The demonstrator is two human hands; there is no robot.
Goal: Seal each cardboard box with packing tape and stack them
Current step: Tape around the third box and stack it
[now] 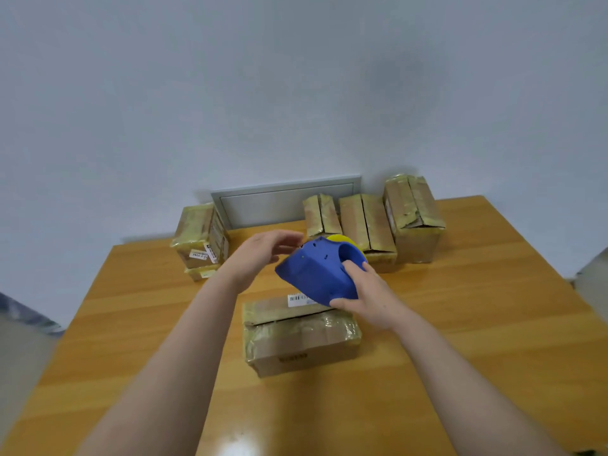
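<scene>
My right hand (368,299) grips the tape dispenser (320,269) above the box (301,339); my left hand (260,258), loosely spread at its nine o'clock, should pull tape squarely along the seam.

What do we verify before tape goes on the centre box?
1. Grip: right hand holds blue plastic tape dispenser: ok.
2. Supply: yellow tape roll sits in the dispenser: ok.
3. Tape end pinched by left hand: cannot tell.
4. Flaps of centre brown cardboard box folded down: ok.
5. Dispenser in contact with that box: not ok, it is held above it.
</scene>
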